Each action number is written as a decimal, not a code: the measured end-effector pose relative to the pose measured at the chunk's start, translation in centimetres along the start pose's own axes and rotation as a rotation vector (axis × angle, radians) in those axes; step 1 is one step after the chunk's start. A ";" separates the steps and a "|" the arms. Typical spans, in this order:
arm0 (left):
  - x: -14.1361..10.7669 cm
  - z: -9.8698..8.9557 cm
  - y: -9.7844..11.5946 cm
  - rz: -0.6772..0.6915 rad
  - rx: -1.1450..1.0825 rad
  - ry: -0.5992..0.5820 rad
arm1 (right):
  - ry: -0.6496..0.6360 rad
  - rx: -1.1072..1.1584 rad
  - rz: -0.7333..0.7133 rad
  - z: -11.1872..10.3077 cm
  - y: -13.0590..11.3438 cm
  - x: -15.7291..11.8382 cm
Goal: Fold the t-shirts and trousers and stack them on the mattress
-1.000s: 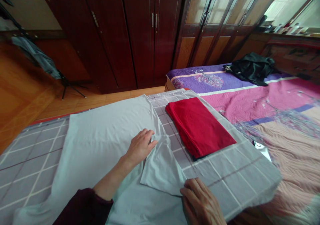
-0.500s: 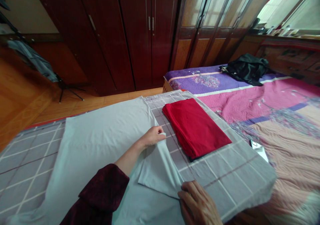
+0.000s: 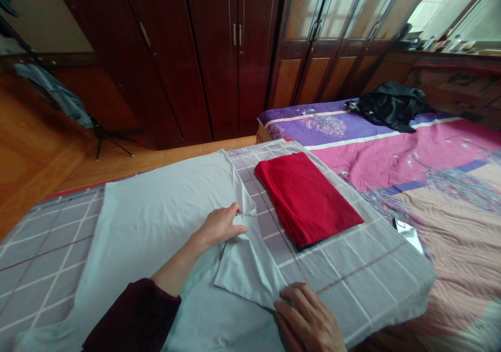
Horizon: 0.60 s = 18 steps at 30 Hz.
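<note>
Pale shirt (image 3: 156,211): on table (image 3: 371,284), 8 o'clock from folded red cloth (image 3: 309,200); likely light, limp.
Left hand (image 3: 216,227): fingers parted at fold.
Right hand (image 3: 309,315): fingers pinching 4-o'clock edge.
Hold: best along doubled edge.

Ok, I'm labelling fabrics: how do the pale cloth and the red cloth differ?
The pale cloth is light grey-green; the red cloth is bright red.
The pale cloth lies spread out, partly folded over; the red cloth is a compact folded rectangle.
The left hand and right hand touch the pale cloth; neither touches the red cloth.
Both cloths lie on the checked tablecloth.
</note>
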<state>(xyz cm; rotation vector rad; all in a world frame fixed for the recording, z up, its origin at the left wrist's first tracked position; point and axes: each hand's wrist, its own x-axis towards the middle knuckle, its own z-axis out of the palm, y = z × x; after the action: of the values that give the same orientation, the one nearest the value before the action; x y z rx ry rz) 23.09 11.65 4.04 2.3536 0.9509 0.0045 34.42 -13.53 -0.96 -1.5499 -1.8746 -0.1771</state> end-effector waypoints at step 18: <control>-3.3 1.0 -0.9 -0.076 -0.505 0.053 | -0.092 -0.050 -0.063 -1.2 -0.1 1.0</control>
<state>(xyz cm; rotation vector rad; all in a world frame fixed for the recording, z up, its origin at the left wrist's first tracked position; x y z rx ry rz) 20.25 9.52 3.39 1.8596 0.9353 0.2487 34.81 -13.34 0.49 -1.5570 -2.0064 -0.1849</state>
